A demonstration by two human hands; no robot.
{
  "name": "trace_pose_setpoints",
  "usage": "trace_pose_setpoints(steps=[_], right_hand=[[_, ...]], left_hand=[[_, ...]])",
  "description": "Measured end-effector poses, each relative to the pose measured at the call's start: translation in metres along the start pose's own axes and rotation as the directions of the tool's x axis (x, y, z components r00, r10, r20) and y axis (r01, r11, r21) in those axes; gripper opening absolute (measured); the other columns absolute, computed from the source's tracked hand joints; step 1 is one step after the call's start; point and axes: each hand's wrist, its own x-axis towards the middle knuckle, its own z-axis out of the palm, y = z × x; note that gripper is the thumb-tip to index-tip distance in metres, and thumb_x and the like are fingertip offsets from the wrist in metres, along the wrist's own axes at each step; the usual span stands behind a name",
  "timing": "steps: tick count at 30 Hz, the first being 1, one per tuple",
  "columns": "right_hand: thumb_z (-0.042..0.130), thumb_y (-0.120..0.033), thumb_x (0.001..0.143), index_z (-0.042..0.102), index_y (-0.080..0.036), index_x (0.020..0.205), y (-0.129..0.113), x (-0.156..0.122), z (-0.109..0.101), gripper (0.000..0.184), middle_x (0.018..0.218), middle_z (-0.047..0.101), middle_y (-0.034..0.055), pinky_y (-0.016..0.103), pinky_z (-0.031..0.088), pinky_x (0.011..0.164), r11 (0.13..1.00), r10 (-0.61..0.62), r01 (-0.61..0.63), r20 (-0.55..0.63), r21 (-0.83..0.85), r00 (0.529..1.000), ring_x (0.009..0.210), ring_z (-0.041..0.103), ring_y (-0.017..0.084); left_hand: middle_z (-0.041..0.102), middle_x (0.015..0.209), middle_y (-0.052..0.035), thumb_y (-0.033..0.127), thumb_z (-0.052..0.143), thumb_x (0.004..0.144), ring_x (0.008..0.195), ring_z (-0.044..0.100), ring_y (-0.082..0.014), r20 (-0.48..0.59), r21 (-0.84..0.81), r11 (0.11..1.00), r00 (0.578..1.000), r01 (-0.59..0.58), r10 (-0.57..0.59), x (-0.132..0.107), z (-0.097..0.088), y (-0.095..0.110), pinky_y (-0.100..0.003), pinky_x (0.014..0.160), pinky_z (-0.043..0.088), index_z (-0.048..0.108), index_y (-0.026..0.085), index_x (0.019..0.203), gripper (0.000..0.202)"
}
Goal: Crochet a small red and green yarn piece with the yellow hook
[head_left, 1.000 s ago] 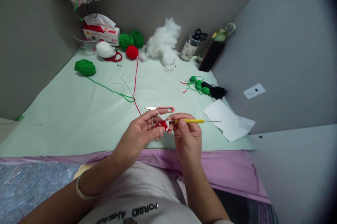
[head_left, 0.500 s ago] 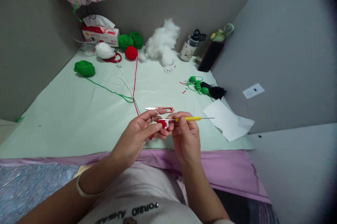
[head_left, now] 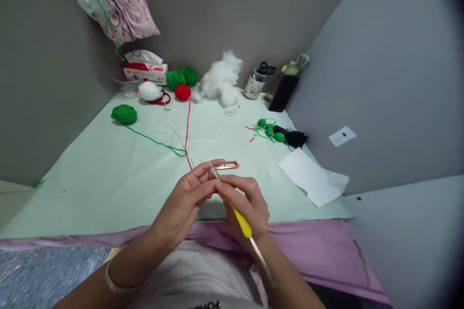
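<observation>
My left hand (head_left: pixel 186 195) is closed on a small red crochet piece (head_left: pixel 214 192), most of it hidden by fingers. White yarn (head_left: pixel 214 169) runs over the raised left index finger. In my right hand (head_left: pixel 252 200) is a crochet hook (head_left: pixel 242 221) with a yellow handle; its back end slants down toward my forearm, while its working tip is hidden at the piece. Both hands meet above the table's front part. Just beyond the left fingertips lie thread snips (head_left: pixel 232 165) with an orange-pink handle, partly covered.
Farther back are a red yarn ball (head_left: pixel 182 92), a white yarn ball (head_left: pixel 149 91), a green yarn ball (head_left: pixel 124 114), white stuffing (head_left: pixel 222 79), a tissue box (head_left: pixel 145 73), a pen cup (head_left: pixel 254 86) and a bottle (head_left: pixel 284 91). White paper (head_left: pixel 313 178) and green beads with a black tassel (head_left: pixel 295 138) lie right.
My right hand has turned, swinging the crochet hook from nearly level to slanting down toward me. Its fingers now cover more of the crochet piece. The whole view has tilted upward.
</observation>
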Motion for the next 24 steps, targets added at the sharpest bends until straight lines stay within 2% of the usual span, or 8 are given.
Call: trace_pose_setpoints(steps=[3, 7, 9, 12, 14, 18, 21, 24], right_hand=[[0.063, -0.008, 0.098, 0.063, -0.035, 0.146, 0.001, 0.004, -0.002, 0.055, 0.123, 0.079, 0.0081, 0.038, 0.066, 0.082, 0.998, -0.054, 0.054, 0.010, -0.015, 0.998, 0.105, 0.077, 0.023], [0.066, -0.008, 0.097, 0.077, -0.035, 0.123, 0.004, 0.031, -0.003, 0.039, 0.106, 0.082, 0.0050, 0.038, 0.065, 0.081, 0.950, 0.118, -0.118, 0.017, 0.288, 0.993, 0.098, 0.077, 0.022], [0.071, -0.014, 0.096, 0.082, -0.031, 0.105, 0.006, 0.048, -0.002, 0.022, 0.095, 0.081, 0.0026, 0.033, 0.064, 0.074, 0.824, 0.307, -0.294, 0.054, 0.484, 0.950, 0.085, 0.075, 0.018], [0.079, -0.028, 0.092, 0.082, -0.028, 0.092, 0.010, 0.068, 0.001, 0.003, 0.088, 0.080, 0.0006, 0.027, 0.061, 0.065, 0.549, 0.524, -0.466, 0.148, 0.694, 0.839, 0.071, 0.071, 0.014], [0.083, -0.035, 0.088, 0.081, -0.026, 0.090, 0.011, 0.076, 0.004, 0.009, 0.086, 0.080, 0.0006, 0.026, 0.061, 0.066, 0.429, 0.581, -0.501, 0.195, 0.751, 0.790, 0.071, 0.071, 0.014], [0.090, -0.041, 0.080, 0.079, -0.025, 0.085, 0.008, 0.081, 0.012, 0.019, 0.081, 0.078, 0.0003, 0.024, 0.059, 0.061, 0.287, 0.624, -0.503, 0.239, 0.815, 0.744, 0.068, 0.068, 0.013], [0.090, -0.041, 0.080, 0.079, -0.025, 0.085, 0.003, 0.083, 0.019, 0.020, 0.081, 0.077, -0.0004, 0.021, 0.058, 0.060, 0.235, 0.635, -0.489, 0.248, 0.840, 0.732, 0.068, 0.067, 0.012], [0.087, -0.043, 0.083, 0.079, -0.026, 0.087, -0.003, 0.083, 0.025, 0.019, 0.084, 0.078, 0.0008, 0.024, 0.059, 0.061, 0.315, 0.624, -0.458, 0.182, 0.831, 0.760, 0.068, 0.067, 0.013]], left_hand=[[0.078, 0.101, -0.0025, 0.031, 0.089, 0.085, 0.096, 0.066, -0.0135, 0.028, -0.015, 0.999, 0.999, 0.045, -0.044, 0.000, -0.002, 0.007, -0.021, 0.090, 0.049, 0.082, 0.026, 0.120, 0.037], [0.075, 0.088, -0.0006, 0.028, 0.092, 0.081, 0.082, 0.064, -0.0116, 0.043, 0.154, 0.988, 0.999, -0.001, -0.006, 0.009, -0.004, 0.029, -0.019, 0.073, 0.048, 0.082, 0.026, 0.119, 0.040], [0.071, 0.082, 0.0016, 0.025, 0.093, 0.077, 0.077, 0.062, -0.0116, 0.045, 0.238, 0.969, 0.997, -0.068, 0.059, 0.016, -0.001, 0.042, -0.020, 0.068, 0.046, 0.082, 0.026, 0.118, 0.043], [0.068, 0.084, 0.0024, 0.023, 0.094, 0.075, 0.079, 0.063, -0.0121, 0.059, 0.261, 0.955, 0.989, -0.143, 0.132, 0.024, 0.004, 0.057, -0.021, 0.073, 0.049, 0.082, 0.027, 0.118, 0.044], [0.068, 0.086, 0.0019, 0.025, 0.093, 0.076, 0.081, 0.064, -0.0126, 0.076, 0.236, 0.957, 0.985, -0.169, 0.155, 0.026, 0.008, 0.060, -0.023, 0.078, 0.051, 0.082, 0.027, 0.118, 0.043], [0.070, 0.089, 0.0008, 0.027, 0.093, 0.078, 0.085, 0.064, -0.0141, 0.065, 0.184, 0.953, 0.970, -0.242, 0.234, 0.024, 0.013, 0.057, -0.025, 0.081, 0.051, 0.081, 0.028, 0.119, 0.044], [0.067, 0.082, 0.0013, 0.030, 0.093, 0.077, 0.079, 0.060, -0.0132, 0.006, 0.139, 0.953, 0.963, -0.268, 0.269, 0.020, 0.017, 0.054, -0.024, 0.078, 0.048, 0.083, 0.025, 0.113, 0.038], [0.066, 0.081, -0.0001, 0.032, 0.092, 0.077, 0.079, 0.058, -0.0144, -0.021, 0.091, 0.967, 0.970, -0.238, 0.241, 0.016, 0.019, 0.052, -0.025, 0.079, 0.047, 0.083, 0.022, 0.112, 0.037]])
